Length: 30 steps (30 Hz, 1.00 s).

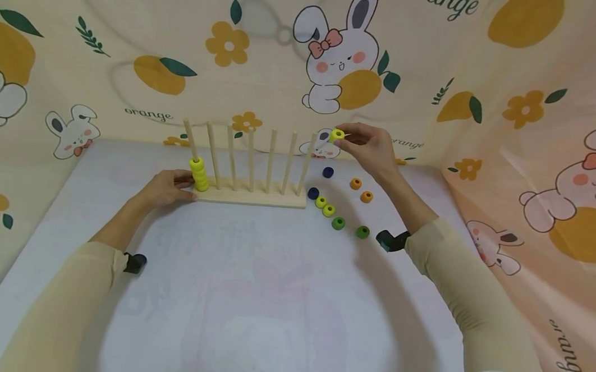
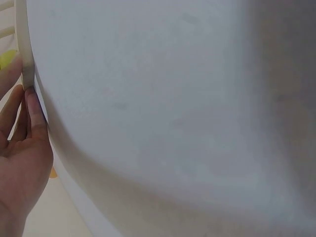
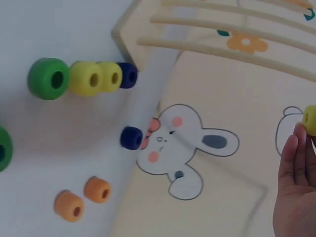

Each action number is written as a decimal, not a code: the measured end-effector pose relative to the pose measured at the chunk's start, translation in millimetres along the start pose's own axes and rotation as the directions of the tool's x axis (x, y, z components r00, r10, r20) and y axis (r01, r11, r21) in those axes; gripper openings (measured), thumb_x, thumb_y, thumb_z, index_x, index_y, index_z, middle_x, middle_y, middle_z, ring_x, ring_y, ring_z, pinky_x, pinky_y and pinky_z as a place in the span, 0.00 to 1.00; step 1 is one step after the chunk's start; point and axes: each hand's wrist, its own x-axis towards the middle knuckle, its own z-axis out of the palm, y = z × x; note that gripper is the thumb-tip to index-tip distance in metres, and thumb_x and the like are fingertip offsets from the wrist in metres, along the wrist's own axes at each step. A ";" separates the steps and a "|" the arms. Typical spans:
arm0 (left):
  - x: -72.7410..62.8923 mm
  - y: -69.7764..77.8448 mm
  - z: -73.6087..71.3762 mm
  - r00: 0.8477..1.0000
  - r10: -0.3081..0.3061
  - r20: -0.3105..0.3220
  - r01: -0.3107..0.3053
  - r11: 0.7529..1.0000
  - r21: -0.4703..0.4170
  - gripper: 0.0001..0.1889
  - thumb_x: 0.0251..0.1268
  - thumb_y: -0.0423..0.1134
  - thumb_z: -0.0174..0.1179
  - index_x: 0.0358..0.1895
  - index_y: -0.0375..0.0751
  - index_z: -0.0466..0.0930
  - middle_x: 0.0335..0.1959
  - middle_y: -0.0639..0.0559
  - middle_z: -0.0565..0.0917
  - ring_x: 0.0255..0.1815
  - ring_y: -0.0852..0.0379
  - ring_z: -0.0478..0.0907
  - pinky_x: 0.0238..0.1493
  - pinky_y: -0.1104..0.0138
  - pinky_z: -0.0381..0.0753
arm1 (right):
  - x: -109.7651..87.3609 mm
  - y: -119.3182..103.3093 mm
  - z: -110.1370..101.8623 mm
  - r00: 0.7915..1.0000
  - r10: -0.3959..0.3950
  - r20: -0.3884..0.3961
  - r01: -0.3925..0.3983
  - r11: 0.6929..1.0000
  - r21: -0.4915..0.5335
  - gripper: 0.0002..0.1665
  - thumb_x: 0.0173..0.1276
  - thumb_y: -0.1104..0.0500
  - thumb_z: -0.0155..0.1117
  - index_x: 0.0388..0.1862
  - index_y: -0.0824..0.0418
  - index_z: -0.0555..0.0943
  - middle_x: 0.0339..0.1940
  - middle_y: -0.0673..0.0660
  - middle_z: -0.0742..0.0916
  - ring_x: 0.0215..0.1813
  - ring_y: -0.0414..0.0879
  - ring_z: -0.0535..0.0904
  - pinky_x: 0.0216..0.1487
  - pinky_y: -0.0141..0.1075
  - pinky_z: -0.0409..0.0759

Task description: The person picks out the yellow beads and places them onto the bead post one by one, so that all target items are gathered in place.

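A wooden peg rack with several upright pegs stands toward the back of the table. Yellow beads are stacked on its leftmost peg. My left hand grips the left end of the base; in the left wrist view its fingers lie against the base edge. Up near the top of the rightmost peg, my right hand pinches a yellow bead between thumb and fingers. The bead is off the peg, just right of its tip, with its hole showing.
Right of the rack lie dark blue beads, two yellow beads, two green beads and two orange beads. A patterned cloth hangs behind the white table.
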 end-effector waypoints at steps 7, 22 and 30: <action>1.4 -0.6 -1.4 1.000 0.003 -0.008 -0.003 1.000 -0.002 0.38 0.62 0.34 0.69 0.72 0.25 0.60 0.71 0.30 0.67 0.71 0.37 0.66 0.73 0.51 0.64 | 7.5 -15.7 -1.3 0.999 -0.034 0.003 0.034 0.999 -0.005 0.21 0.65 0.57 0.72 0.56 0.59 0.84 0.48 0.57 0.88 0.43 0.45 0.85 0.48 0.28 0.83; 1.2 -4.5 1.1 1.000 -0.014 0.001 0.014 1.000 -0.010 0.39 0.62 0.34 0.69 0.73 0.26 0.60 0.72 0.31 0.66 0.71 0.38 0.66 0.74 0.51 0.64 | 27.4 -48.8 20.5 0.994 -0.080 0.078 0.080 0.997 0.005 0.20 0.64 0.57 0.73 0.55 0.59 0.86 0.45 0.56 0.89 0.42 0.45 0.85 0.46 0.30 0.84; -0.4 -2.7 -1.0 1.000 -0.008 0.001 0.008 1.000 -0.007 0.39 0.63 0.36 0.69 0.73 0.26 0.60 0.71 0.31 0.66 0.71 0.38 0.66 0.74 0.51 0.63 | 36.0 -66.7 36.2 0.983 -0.124 0.138 0.123 0.992 0.016 0.20 0.64 0.58 0.73 0.54 0.59 0.86 0.49 0.55 0.88 0.45 0.44 0.85 0.50 0.32 0.84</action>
